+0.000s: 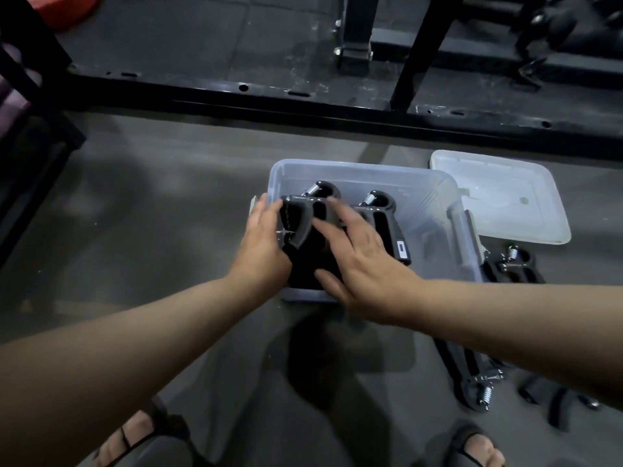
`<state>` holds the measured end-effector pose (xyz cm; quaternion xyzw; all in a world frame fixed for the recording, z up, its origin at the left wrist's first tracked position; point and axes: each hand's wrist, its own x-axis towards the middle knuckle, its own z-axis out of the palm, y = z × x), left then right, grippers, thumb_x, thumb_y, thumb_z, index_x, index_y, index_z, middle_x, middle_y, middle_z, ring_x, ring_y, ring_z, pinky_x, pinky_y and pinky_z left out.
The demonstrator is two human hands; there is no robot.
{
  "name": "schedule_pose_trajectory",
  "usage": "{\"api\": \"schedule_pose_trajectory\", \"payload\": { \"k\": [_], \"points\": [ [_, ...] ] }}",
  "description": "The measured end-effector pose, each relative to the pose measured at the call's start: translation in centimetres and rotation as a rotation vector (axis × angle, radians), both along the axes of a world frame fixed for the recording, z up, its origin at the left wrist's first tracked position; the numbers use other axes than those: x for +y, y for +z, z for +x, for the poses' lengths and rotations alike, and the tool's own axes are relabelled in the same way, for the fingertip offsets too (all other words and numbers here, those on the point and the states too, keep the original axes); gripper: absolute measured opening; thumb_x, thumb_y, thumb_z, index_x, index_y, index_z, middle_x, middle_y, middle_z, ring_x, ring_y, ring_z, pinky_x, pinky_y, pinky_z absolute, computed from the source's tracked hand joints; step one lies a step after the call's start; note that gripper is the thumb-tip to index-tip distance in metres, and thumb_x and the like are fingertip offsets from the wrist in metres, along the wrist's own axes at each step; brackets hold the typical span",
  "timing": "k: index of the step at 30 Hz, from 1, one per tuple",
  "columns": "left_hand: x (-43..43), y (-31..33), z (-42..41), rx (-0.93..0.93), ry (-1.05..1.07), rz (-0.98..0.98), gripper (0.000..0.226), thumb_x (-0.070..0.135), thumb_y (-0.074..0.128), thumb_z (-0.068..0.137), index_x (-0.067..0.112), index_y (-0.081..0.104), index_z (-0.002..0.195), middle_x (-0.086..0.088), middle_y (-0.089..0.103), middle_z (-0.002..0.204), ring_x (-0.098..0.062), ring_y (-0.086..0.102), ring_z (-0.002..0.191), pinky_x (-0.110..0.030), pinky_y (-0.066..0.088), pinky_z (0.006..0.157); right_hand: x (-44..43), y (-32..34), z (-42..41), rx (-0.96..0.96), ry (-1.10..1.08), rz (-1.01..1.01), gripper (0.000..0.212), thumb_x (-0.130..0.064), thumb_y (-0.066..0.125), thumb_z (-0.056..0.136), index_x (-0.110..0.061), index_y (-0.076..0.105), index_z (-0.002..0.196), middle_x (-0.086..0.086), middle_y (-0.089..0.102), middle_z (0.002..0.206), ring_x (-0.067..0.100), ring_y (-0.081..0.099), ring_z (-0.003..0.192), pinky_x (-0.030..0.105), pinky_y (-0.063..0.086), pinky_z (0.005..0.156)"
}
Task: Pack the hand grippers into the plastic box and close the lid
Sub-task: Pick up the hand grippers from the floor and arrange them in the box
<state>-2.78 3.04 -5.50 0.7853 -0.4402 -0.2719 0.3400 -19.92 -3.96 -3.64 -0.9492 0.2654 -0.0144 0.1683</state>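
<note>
Head view: plastic box (371, 170) holds 2 hand grippers (381, 217).

Both arms reach fwd, left grip (261, 242) & right grip (362, 264) close together, fingers loosely spread.

I see dim, grainy footage; soft shadow on floor (141, 203) below arms; faint glare on lid (499, 197); wide-angle bending at edges.

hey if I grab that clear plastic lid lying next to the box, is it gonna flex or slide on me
The translucent plastic lid looks thin and wide, so it probably flexes if lifted by one corner. It seems light, lying flat on the smooth grey floor, so a push would likely slide it. It shouldn't roll.
</note>
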Motion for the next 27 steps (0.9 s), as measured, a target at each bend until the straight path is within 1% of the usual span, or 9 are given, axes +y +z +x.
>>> {"api": "schedule_pose_trajectory", "payload": {
  "k": [4,7,10,12,14,18,20,24,27],
  "points": [
    [-0.1,0.0,0.0,-0.088,0.005,0.038,0.079,-0.012,0.041,0.079,0.015,0.026,0.151,-0.001,0.008,0.162,-0.011,0.0,0.148,-0.018,0.002,0.113,-0.5,0.0,-6.5,0.075,-0.05,0.132,0.067,-0.052,0.039,0.096,-0.012,0.03,0.148,0.008,0.0,0.159,0.024,0.013,0.149,0.032,0.015,0.121],
    [-0.3,0.3,-0.3,-0.124,0.003,0.037,0.074,-0.01,0.041,0.082,0.014,0.026,0.151,-0.003,0.01,0.162,-0.013,0.002,0.149,-0.02,0.004,0.113,-1.7,0.2,-10.2,0.115,-0.161,0.144,0.058,-0.051,0.036,0.099,-0.018,0.03,0.146,0.005,0.004,0.156,0.023,0.01,0.149,0.027,0.009,0.12],
    [-0.8,0.7,-0.9,-0.164,-0.028,0.027,0.068,-0.008,0.041,0.086,0.012,0.028,0.15,-0.006,0.013,0.161,-0.017,0.005,0.149,-0.022,0.005,0.114,-2.5,0.5,-12.3,0.104,-0.243,0.223,0.055,-0.05,0.034,0.1,-0.021,0.026,0.146,0.0,0.004,0.156,0.019,0.007,0.149,0.031,0.012,0.121],
    [-1.2,0.9,-1.2,-0.178,-0.055,0.012,0.066,-0.008,0.042,0.086,0.009,0.03,0.149,-0.009,0.014,0.161,-0.019,0.006,0.149,-0.023,0.005,0.114,-2.9,0.1,-12.3,0.084,-0.269,0.224,0.052,-0.045,0.038,0.101,-0.017,0.03,0.145,0.003,0.016,0.153,0.021,0.019,0.145,0.034,0.02,0.119],
    [-1.8,0.9,-2.2,-0.176,-0.085,-0.003,0.067,-0.009,0.042,0.085,0.006,0.029,0.149,-0.012,0.015,0.16,-0.022,0.006,0.149,-0.029,0.006,0.118,-3.7,-0.2,-12.3,0.06,-0.334,0.209,0.045,-0.038,0.043,0.1,-0.014,0.038,0.138,0.005,0.03,0.145,0.023,0.033,0.136,0.036,0.03,0.113],
    [-3.8,0.5,-3.9,-0.18,-0.184,-0.069,0.057,-0.004,0.041,0.083,0.009,0.037,0.139,-0.015,0.033,0.142,-0.029,0.024,0.137,-0.03,0.018,0.109,-5.8,-0.5,-13.4,0.021,-0.38,0.128,0.033,-0.027,0.048,0.094,-0.01,0.047,0.123,0.007,0.044,0.13,0.027,0.046,0.119,0.04,0.04,0.102],
    [-5.1,0.1,-4.1,-0.223,-0.202,-0.005,0.067,-0.01,0.043,0.078,0.008,0.03,0.142,-0.015,0.029,0.141,-0.031,0.024,0.135,-0.035,0.021,0.111,-6.8,-0.5,-14.5,-0.002,-0.359,0.091,0.032,-0.026,0.049,0.094,-0.009,0.05,0.121,0.007,0.046,0.127,0.027,0.048,0.116,0.041,0.041,0.1],
    [-6.9,-0.6,-4.1,-0.262,-0.197,0.22,0.087,-0.009,0.044,0.08,0.016,0.003,0.153,-0.009,-0.003,0.16,-0.023,-0.003,0.148,-0.038,0.006,0.119,-7.9,-0.9,-15.8,-0.103,-0.324,0.056,0.031,-0.022,0.05,0.095,-0.006,0.052,0.122,0.006,0.046,0.13,0.024,0.048,0.12,0.034,0.039,0.103],
    [-7.2,0.0,-3.7,-0.333,-0.246,0.209,0.087,-0.006,0.046,0.081,0.019,0.005,0.153,-0.014,0.0,0.16,-0.029,0.003,0.148,-0.044,0.013,0.119,-7.6,-0.5,-16.1,-0.177,-0.281,0.024,0.028,-0.014,0.052,0.092,-0.002,0.057,0.117,0.012,0.046,0.134,0.028,0.049,0.122,0.033,0.04,0.104]
  ]
}}
